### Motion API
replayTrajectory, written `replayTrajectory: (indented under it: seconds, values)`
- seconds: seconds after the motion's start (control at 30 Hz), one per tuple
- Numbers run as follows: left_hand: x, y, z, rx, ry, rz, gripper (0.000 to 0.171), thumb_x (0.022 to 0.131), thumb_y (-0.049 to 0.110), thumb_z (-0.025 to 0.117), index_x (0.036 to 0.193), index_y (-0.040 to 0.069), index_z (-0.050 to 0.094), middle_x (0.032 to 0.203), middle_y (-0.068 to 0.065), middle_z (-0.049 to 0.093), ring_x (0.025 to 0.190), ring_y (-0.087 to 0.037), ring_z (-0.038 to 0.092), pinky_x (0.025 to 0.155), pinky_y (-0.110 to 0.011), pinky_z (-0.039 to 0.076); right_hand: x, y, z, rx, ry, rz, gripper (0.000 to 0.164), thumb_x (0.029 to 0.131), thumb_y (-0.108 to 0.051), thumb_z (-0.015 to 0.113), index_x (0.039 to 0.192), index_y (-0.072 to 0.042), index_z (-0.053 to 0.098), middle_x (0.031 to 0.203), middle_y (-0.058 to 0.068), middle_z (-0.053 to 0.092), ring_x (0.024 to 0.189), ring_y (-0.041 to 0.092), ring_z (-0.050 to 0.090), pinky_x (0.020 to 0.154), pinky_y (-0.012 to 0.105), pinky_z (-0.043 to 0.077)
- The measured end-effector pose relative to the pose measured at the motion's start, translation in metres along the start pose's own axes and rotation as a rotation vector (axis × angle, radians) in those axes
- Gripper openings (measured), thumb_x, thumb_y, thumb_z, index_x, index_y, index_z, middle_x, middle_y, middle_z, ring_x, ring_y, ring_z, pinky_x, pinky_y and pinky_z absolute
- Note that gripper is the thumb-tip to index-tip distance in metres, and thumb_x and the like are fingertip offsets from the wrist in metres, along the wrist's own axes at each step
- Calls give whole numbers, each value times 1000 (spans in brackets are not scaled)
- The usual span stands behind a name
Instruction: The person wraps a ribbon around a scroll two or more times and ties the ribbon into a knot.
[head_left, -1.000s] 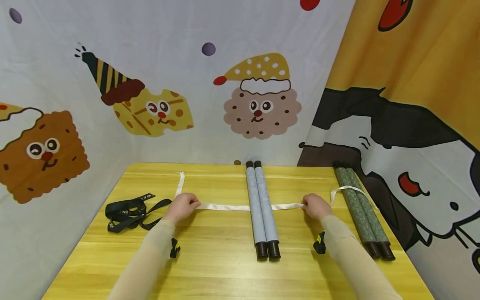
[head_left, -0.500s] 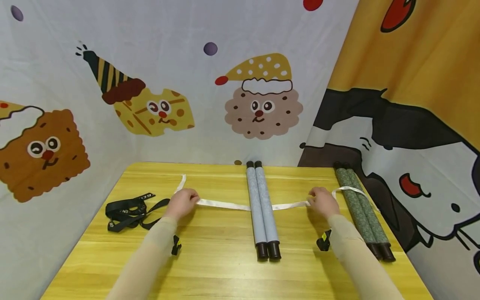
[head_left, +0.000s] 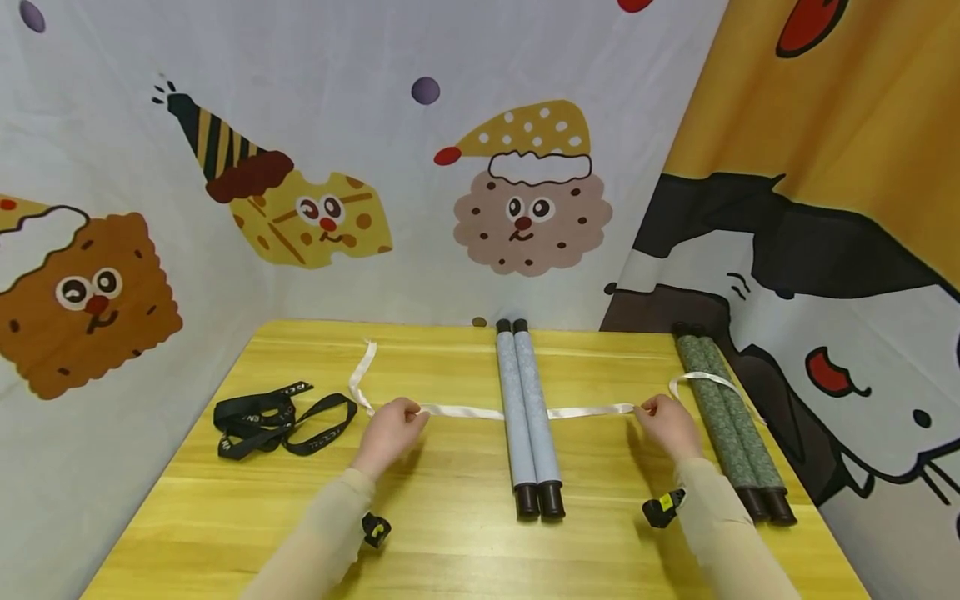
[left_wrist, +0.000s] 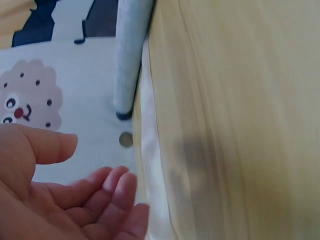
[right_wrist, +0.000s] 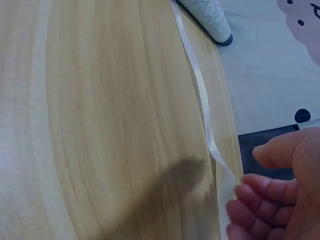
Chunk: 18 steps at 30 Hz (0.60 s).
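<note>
A white ribbon (head_left: 461,411) runs crosswise under a pale blue scroll (head_left: 528,408), whose two rolls with dark end caps lie side by side on the table. My left hand (head_left: 386,433) hovers by the ribbon's left stretch. In the left wrist view its thumb stands apart from the loosely bent fingers (left_wrist: 120,200), and nothing is between them. On the other side, my right hand (head_left: 670,425) is near the ribbon's right stretch. The right wrist view shows that thumb away from the fingers (right_wrist: 262,200), with the ribbon passing right at the fingertips.
To the left a black ribbon (head_left: 255,421) with pale lettering lies in loose loops. A green scroll (head_left: 727,417) with a white ribbon across it rests near the table's right edge. A printed cloth (head_left: 337,67) hangs behind the wooden table (head_left: 457,550).
Both hands held the ribbon earlier and have let go. The right hand has moved to the right; the left has shifted right and nearer, uncovering more of both ribbons. The scrolls stay put.
</note>
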<state>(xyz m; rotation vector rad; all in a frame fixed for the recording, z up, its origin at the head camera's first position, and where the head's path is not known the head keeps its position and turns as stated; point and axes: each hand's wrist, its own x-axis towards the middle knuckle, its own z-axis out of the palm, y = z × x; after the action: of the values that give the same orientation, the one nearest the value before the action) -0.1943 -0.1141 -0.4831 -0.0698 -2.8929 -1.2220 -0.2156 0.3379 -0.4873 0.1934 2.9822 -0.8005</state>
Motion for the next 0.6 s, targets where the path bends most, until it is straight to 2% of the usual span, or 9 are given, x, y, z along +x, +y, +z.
replayTrajectory:
  seconds: [0.07, 0.13, 0.23, 0.3, 0.4, 0.47, 0.5, 0.6]
  values:
    - [-3, 3, 2, -20, -53, -43, 23, 97, 21, 62, 90, 0, 67, 77, -5, 63, 65, -18, 56, 65, -38, 50, -3, -1, 0, -26, -35, 28, 36, 99, -28, 54, 107, 7, 59, 91, 17, 65, 71, 26, 57, 62, 41, 47]
    - [-4, 5, 4, -3, -92, -73, 30, 97, 22, 59, 73, 6, 59, 64, -1, 53, 54, -14, 45, 55, -32, 42, -4, -1, 0, -46, -71, 49, 36, 99, -30, 52, 106, 4, 59, 87, 12, 63, 67, 22, 54, 57, 37, 43]
    - [0, 4, 6, 88, -128, -117, 40, 97, 28, 57, 61, 11, 47, 56, -1, 46, 48, -15, 40, 49, -30, 35, -4, -3, 2, -61, -110, 69, 33, 99, -32, 48, 84, -3, 55, 70, 5, 52, 56, 17, 41, 51, 31, 33]
    - [5, 4, 7, 159, -136, -139, 40, 96, 32, 56, 63, 10, 51, 61, -4, 52, 53, -18, 47, 53, -33, 40, -2, -4, 5, -66, -132, 77, 35, 98, -31, 47, 70, -10, 46, 60, 0, 40, 51, 15, 31, 49, 29, 27]
    - [13, 5, 8, 228, -154, -179, 40, 96, 36, 55, 72, 6, 61, 77, -10, 63, 68, -26, 57, 65, -41, 50, 2, -6, 8, -89, -169, 99, 39, 97, -32, 47, 62, -17, 36, 55, -3, 29, 48, 14, 25, 48, 28, 23]
    - [19, 6, 10, 249, -152, -191, 38, 97, 37, 55, 80, 4, 65, 88, -13, 66, 79, -30, 61, 72, -48, 52, 6, -7, 10, -112, -187, 110, 40, 97, -33, 48, 62, -16, 39, 56, -1, 32, 49, 15, 28, 48, 30, 26]
    - [22, 7, 11, 252, -150, -196, 38, 97, 36, 54, 82, 4, 66, 92, -15, 66, 83, -32, 61, 74, -51, 51, 8, -8, 11, -125, -187, 113, 40, 98, -35, 49, 65, -13, 45, 59, 0, 38, 51, 16, 32, 50, 31, 29]
    - [33, 11, 18, 240, -115, -211, 36, 96, 33, 54, 86, 1, 70, 101, -21, 66, 93, -39, 60, 81, -55, 49, 15, -13, 14, -136, -180, 119, 38, 99, -36, 49, 82, -4, 58, 72, 10, 52, 60, 22, 44, 56, 36, 36]
